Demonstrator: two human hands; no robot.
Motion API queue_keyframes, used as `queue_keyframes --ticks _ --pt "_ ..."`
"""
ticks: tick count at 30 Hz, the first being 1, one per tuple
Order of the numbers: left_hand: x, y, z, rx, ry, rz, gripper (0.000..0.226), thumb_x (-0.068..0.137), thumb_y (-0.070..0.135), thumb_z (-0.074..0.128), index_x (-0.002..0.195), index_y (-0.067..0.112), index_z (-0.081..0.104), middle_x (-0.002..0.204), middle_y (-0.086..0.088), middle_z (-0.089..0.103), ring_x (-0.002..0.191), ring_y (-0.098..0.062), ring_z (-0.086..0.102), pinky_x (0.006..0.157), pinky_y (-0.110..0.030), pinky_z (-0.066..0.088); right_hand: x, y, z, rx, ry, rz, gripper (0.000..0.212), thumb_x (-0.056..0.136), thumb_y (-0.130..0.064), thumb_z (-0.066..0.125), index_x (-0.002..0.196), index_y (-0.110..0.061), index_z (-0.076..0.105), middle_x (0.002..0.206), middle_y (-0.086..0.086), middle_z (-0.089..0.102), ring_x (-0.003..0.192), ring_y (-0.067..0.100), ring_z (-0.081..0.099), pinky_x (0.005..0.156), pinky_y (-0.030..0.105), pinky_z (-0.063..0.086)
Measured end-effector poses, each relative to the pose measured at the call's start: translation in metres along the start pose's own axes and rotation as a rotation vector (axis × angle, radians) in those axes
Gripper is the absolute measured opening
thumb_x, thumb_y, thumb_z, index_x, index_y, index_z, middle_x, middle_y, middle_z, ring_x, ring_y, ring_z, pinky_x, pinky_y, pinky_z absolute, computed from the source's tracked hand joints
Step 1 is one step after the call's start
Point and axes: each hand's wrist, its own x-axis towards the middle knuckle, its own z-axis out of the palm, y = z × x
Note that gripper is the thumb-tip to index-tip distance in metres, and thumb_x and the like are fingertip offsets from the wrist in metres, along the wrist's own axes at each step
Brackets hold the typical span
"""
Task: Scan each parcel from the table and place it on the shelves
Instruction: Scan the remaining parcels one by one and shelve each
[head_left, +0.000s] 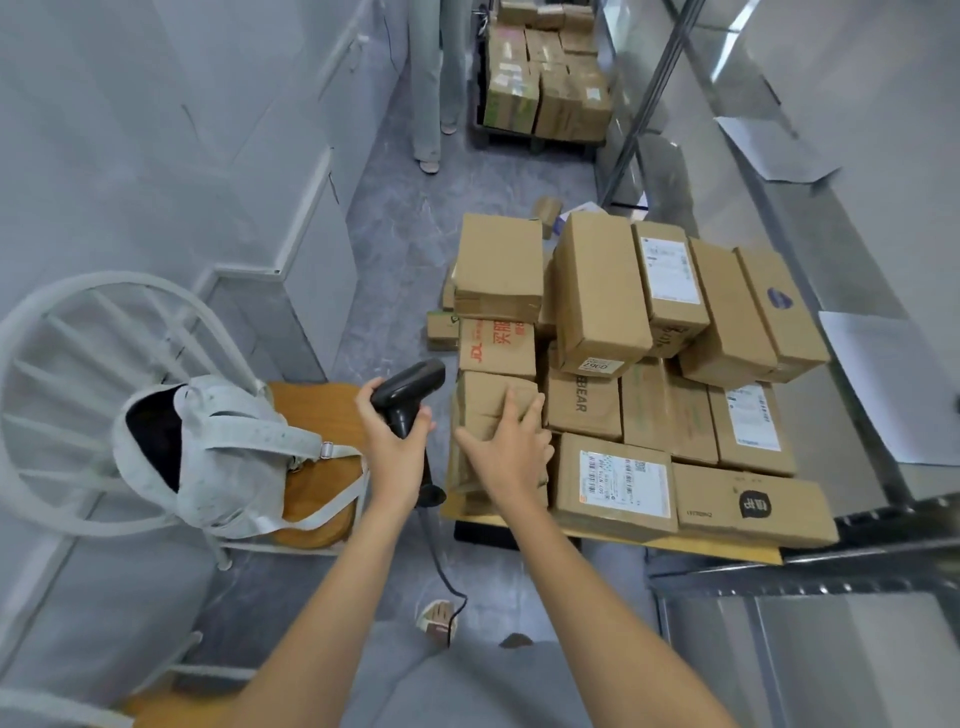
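While left hand (396, 435) grips scanner (410, 392), right hand (511, 447) flat on parcel (488, 402).

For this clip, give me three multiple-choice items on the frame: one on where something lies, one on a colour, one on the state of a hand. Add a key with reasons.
1. Where does the grey bag lie?
A. On the chair seat
B. On top of the parcels
C. On the floor by the far cart

2. What colour is the scanner?
A. White
B. Black
C. Yellow

3. What is the right hand doing?
A. Gripping the scanner
B. Hanging idle at the person's side
C. Resting with spread fingers on a brown parcel

Key:
1 A, the bag sits on the orange seat of the white chair.
2 B, its head and handle are plainly black.
3 C, its fingers lie straight across the parcel's top, while the left hand grips the scanner.
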Motion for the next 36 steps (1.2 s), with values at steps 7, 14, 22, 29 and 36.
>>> queue_keyframes --ticks 7,14,22,29,36 --pt "-0.009 0.008 0.007 -0.203 -0.034 -0.207 0.061 0.095 0.012 0.071 0.138 0.037 0.035 0.14 -0.021 0.054 0.119 -0.034 0.066 0.105 -0.056 0.05 -0.028 0.023 -0.031 0.521 0.16 0.004 0.096 0.079 -0.051 0.074 0.157 -0.036 0.022 0.169 -0.001 0.003 0.151 0.025 0.02 0.117 0.043 0.026" --pt "-0.008 0.041 0.024 -0.194 -0.186 -0.133 0.052 0.095 0.019 0.071 0.128 0.044 0.04 0.123 0.003 0.066 0.098 -0.013 0.075 0.109 -0.05 0.047 -0.039 0.017 -0.064 0.668 0.082 -0.03 0.1 0.073 -0.066 0.057 0.157 -0.048 0.006 0.168 -0.01 -0.006 0.154 0.022 0.005 0.123 0.052 0.015" --pt "-0.016 0.051 0.029 -0.301 -0.209 -0.139 0.054 0.096 0.012 0.07 0.124 0.049 0.042 0.127 -0.006 0.065 0.106 -0.024 0.074 0.102 -0.056 0.053 -0.036 0.023 -0.09 0.44 0.123 -0.183 0.06 0.106 -0.033 0.046 0.16 -0.018 0.024 0.152 0.005 0.047 0.139 0.02 0.045 0.114 0.039 0.038" --pt "-0.024 0.059 0.033 -0.266 -0.248 -0.038 0.057 0.094 0.013 0.071 0.126 0.048 0.039 0.141 -0.005 0.053 0.116 -0.023 0.068 0.098 -0.045 0.058 -0.049 0.015 -0.085 0.423 0.126 -0.117 0.136 0.07 -0.055 0.085 0.16 -0.015 -0.008 0.162 0.008 0.024 0.147 0.025 0.029 0.115 0.041 0.035" --pt "-0.022 0.065 0.031 -0.281 -0.29 -0.06 0.06 0.095 0.011 0.069 0.137 0.038 0.036 0.142 -0.014 0.053 0.117 -0.027 0.068 0.098 -0.041 0.058 -0.053 0.017 -0.076 0.361 0.287 -0.129 0.123 0.064 -0.063 0.065 0.16 -0.025 -0.001 0.16 -0.001 0.021 0.14 0.021 0.031 0.104 0.04 0.042"
